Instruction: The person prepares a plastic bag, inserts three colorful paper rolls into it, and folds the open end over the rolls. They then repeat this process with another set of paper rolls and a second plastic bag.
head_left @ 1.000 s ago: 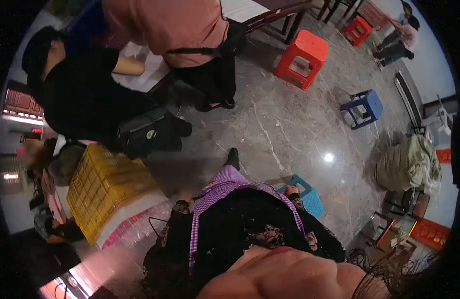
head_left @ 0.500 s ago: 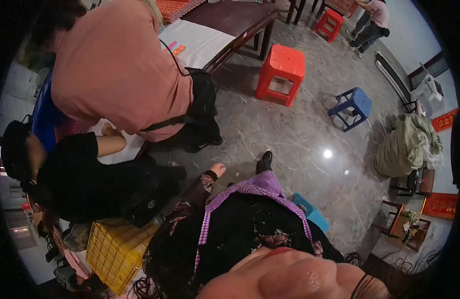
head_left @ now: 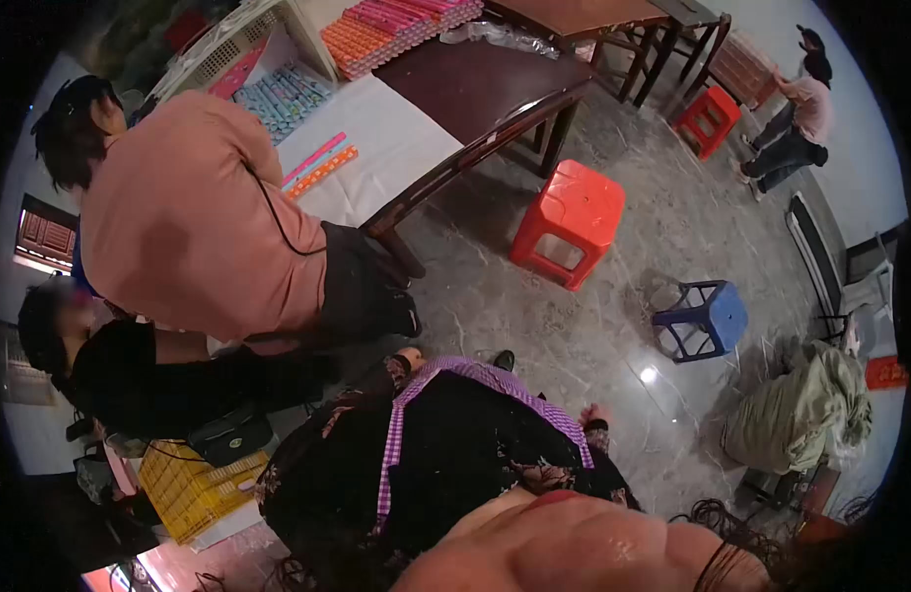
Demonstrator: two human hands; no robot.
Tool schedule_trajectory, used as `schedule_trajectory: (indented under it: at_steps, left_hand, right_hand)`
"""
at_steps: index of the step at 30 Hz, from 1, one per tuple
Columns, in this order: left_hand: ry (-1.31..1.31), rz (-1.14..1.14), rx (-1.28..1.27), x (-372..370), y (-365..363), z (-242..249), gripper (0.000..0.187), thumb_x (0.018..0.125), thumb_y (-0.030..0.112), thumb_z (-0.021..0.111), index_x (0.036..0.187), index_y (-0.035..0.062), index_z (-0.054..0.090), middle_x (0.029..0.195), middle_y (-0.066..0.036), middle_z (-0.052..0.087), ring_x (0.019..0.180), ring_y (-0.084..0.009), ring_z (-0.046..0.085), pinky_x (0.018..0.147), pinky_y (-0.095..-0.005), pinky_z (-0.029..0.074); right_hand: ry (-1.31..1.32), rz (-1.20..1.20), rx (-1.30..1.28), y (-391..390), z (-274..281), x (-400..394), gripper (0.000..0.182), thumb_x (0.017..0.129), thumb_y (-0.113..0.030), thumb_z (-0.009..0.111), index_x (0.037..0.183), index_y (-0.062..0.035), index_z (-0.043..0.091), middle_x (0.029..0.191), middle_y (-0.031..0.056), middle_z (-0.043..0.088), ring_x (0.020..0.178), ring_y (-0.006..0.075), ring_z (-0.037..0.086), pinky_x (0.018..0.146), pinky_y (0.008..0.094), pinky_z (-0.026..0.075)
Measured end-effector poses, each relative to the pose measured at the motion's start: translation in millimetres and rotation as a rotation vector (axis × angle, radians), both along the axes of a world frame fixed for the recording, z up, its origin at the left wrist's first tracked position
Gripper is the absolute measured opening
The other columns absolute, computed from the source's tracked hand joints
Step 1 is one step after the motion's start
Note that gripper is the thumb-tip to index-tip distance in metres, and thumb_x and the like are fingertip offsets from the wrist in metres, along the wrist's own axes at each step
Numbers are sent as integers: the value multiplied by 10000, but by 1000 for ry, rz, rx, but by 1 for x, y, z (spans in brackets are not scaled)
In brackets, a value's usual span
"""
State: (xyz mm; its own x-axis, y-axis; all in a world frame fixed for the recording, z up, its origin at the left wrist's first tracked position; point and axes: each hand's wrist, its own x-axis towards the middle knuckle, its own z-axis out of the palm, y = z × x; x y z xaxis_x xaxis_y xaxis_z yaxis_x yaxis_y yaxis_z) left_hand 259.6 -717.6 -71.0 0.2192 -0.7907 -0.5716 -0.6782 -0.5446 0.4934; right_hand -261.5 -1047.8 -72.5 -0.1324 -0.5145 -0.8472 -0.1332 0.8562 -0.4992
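My left hand (head_left: 408, 357) hangs low beside the top edge of the purple checked apron (head_left: 475, 370), below a dark flowered cuff. Its fingers are small and partly hidden, and no object shows in it. On the other side of the apron my right hand (head_left: 595, 414) hangs over the tiled floor, its fingers loosely apart and slightly blurred, with nothing seen in it. A dark shoe (head_left: 505, 361) of mine shows just past the apron.
Ahead left, a dark table (head_left: 436, 94) bears patterned rolls (head_left: 401, 30) and a crate (head_left: 312, 39). A person in pink (head_left: 189, 217) and one in black (head_left: 120, 380) are close on my left. Ahead stand red (head_left: 574, 212) and blue (head_left: 717, 321) stools; cloth (head_left: 801, 409) is piled right.
My view has shifted forward and tilted up, showing more of the table and its rolls. My left hand has drawn back toward the apron, and my right hand has come into view.
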Motion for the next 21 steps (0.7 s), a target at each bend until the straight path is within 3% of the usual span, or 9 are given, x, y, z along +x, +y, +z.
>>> schedule_trajectory:
  at_steps: [2, 4, 7, 12, 14, 16, 18, 20, 21]
  left_hand:
    - [15, 192, -5, 1, -42, 47, 378, 802, 388, 660, 922, 32, 708, 947, -194, 691, 919, -382, 656, 822, -478, 510]
    - [55, 416, -144, 6, -85, 88, 377, 830, 350, 652, 1029, 31, 675, 969, -193, 683, 939, -384, 650, 813, -464, 513]
    - [29, 513, -180, 36, -157, 144, 358, 954, 260, 589, 1215, 17, 608, 1079, -170, 669, 984, -323, 639, 827, -416, 511]
    - [-291, 659, -769, 141, -254, 165, 230, 948, 172, 568, 1092, 11, 645, 1078, -171, 660, 981, -356, 627, 835, -422, 516]
    - [-387, 693, -924, 191, -291, 168, 183, 925, 130, 575, 1046, 14, 651, 1079, -165, 652, 995, -361, 617, 853, -428, 512]
    - [-493, 720, -962, 234, -321, 169, 172, 911, 121, 592, 1041, 28, 657, 1086, -164, 650, 1012, -365, 606, 864, -443, 507]
    - [-447, 733, -934, 272, -342, 166, 182, 835, 94, 600, 1009, 51, 632, 1095, -146, 650, 1048, -353, 589, 909, -449, 470]
    - [-631, 675, -835, 301, -355, 165, 275, 830, 115, 609, 1100, 65, 598, 1200, -136, 611, 1129, -353, 546, 956, -474, 437]
    - [-593, 665, -684, 314, -357, 156, 357, 828, 151, 621, 1174, 78, 568, 1326, -113, 544, 1233, -333, 481, 1007, -494, 392]
  right_hand:
    - [31, 51, -53, -61, 44, 44, 163, 919, -227, 540, 874, -73, 514, 644, 67, 518, 484, 209, 501, 383, 349, 368]
    - [-76, -19, -52, -121, 29, 81, 111, 913, -174, 528, 935, -66, 513, 656, 63, 499, 498, 207, 512, 380, 337, 348]
    - [-138, 186, -113, -175, 60, 171, 132, 918, -199, 552, 972, -79, 539, 669, 49, 524, 502, 188, 526, 385, 333, 389]
    - [-118, 601, -232, -196, 64, 312, 208, 916, -267, 599, 912, -59, 596, 696, 62, 606, 544, 199, 615, 418, 361, 488]
    - [-109, 706, -185, -199, 41, 346, 272, 927, -313, 600, 986, -48, 603, 724, 78, 634, 558, 209, 640, 432, 369, 508]
    - [-89, 698, -152, -186, 58, 373, 244, 937, -261, 558, 909, -28, 625, 658, 66, 609, 557, 204, 626, 462, 351, 505]
    - [-3, 869, -150, -184, 52, 380, 289, 914, -281, 572, 985, -10, 642, 730, 104, 671, 616, 261, 657, 542, 417, 536]
    - [266, 1410, -440, -207, 10, 362, 376, 868, -318, 598, 1071, -6, 654, 858, 170, 714, 731, 341, 683, 666, 459, 546]
    - [347, 1326, -248, -207, 45, 374, 450, 814, -365, 623, 1119, -36, 667, 1019, 204, 704, 876, 385, 674, 780, 462, 531]
